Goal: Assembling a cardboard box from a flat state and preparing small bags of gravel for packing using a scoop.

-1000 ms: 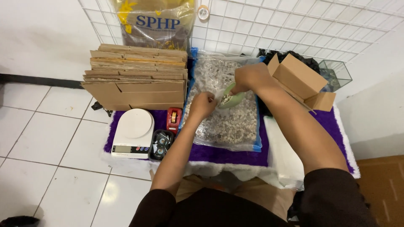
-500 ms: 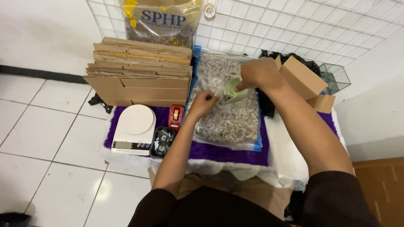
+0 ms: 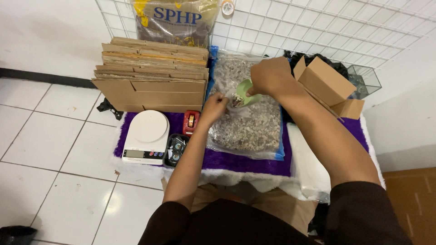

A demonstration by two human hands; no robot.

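**Green scoop held over open bag of gravel-like bits**

Right hand (image 3: 271,76): fingers wrapped shut around the handle end of a pale green scoop (image 3: 243,94). Scoop sits just above the big clear plastic bag (image 3: 247,122), bowl tipped toward the left hand and holding a small load of brownish bits.

Left hand (image 3: 214,105): fingers pinched narrow at the scoop's mouth; they touch or nearly touch the scoop, and something small and clear may be pinched there, but I cannot tell which.

Bag: lies flat on the purple cloth (image 3: 236,161), filled with mixed grey and tan granules, between the two forearms.

Surroundings: white kitchen scale (image 3: 146,136) on the left end of the cloth, well apart from both hands. Red tape dispenser (image 3: 190,122) just beside the left forearm, with a small black tray (image 3: 175,150) of odds and ends below it. Stack of flattened cardboard boxes (image 3: 152,75) behind the scale. Open cardboard box (image 3: 327,86) right of the right wrist. White wire grid (image 3: 345,22) stands against the wall. White tile floor (image 3: 50,149) at left.
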